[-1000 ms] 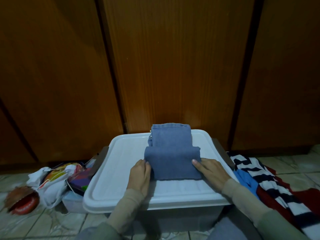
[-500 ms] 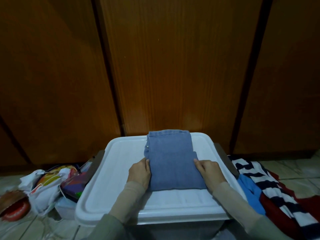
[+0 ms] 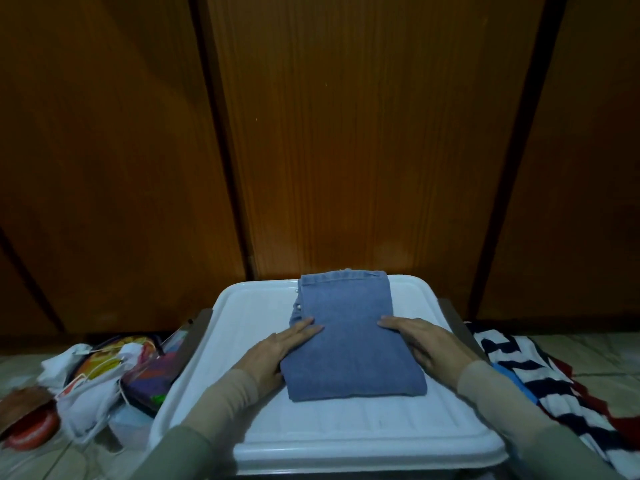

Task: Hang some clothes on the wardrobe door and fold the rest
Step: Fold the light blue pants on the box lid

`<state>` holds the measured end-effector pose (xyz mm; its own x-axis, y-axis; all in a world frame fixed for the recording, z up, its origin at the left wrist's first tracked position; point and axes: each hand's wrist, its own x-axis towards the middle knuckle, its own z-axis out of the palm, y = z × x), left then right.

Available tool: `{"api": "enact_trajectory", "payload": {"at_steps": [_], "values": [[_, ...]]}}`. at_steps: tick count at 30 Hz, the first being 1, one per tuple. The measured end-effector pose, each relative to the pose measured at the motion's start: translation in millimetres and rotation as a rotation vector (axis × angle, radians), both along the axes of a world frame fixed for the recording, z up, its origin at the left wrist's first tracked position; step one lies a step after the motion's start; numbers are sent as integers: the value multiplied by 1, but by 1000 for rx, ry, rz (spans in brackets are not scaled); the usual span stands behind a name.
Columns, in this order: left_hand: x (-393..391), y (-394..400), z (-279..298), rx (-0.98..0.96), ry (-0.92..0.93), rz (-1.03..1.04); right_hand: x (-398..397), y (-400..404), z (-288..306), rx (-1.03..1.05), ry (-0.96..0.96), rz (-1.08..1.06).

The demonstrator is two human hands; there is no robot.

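- I am looking down at folded blue jeans (image 3: pixel 348 336) lying flat on the white lid (image 3: pixel 346 434) of a plastic storage box, roughly in the lid's middle and towards its far edge.
- The folded bundle is running lengthwise from near to far, with the waistband end pointing away from me towards the wooden wardrobe doors (image 3: pixel 363 133) and the wider folded end pointing towards me.
- My left hand (image 3: pixel 282 344) is lying open with straight fingers, pressing flat on the left edge of the jeans and gripping nothing.
- My right hand (image 3: pixel 424 339) is doing the same on the right edge, fingers extended and flat on the denim.
- A striped navy and white garment (image 3: pixel 540 379) is lying on the floor just right of the box, with blue and red fabric beside it.
- White bags and colourful items (image 3: pixel 114 368) are sitting on the floor to the left.
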<state>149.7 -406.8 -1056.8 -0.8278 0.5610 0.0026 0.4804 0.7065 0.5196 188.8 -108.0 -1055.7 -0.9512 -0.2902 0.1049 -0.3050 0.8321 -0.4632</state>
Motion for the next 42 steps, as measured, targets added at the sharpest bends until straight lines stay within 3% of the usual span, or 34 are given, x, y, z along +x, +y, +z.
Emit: {"api": "enact_trajectory", "payload": {"at_steps": [5,10,11,15,16,19,21,31,34,38,42], "values": [[-2,-6,-1,19,-14,-6,-13,7,5,-32,-68,29],[3,-7,-2,135,-149,10,-13,6,2,-67,-84,7],[5,-7,-2,211,-192,48,-13,5,2,-105,-85,-6],[20,18,15,861,-434,332,-2,-18,9,-282,71,-159],[19,24,18,856,-409,404,0,-24,9,-328,92,-206],[8,36,21,664,-238,583,-2,-40,13,-503,99,-342],[4,43,25,644,-221,657,-8,-45,17,-519,79,-421],[-31,59,32,190,-169,852,-42,-57,28,-59,-111,-695],[-39,63,36,36,-150,895,-47,-60,33,149,-40,-735],[-37,66,44,-210,18,927,-46,-67,36,175,133,-700],[-30,71,48,-201,282,863,-46,-78,42,254,265,-574]]}}
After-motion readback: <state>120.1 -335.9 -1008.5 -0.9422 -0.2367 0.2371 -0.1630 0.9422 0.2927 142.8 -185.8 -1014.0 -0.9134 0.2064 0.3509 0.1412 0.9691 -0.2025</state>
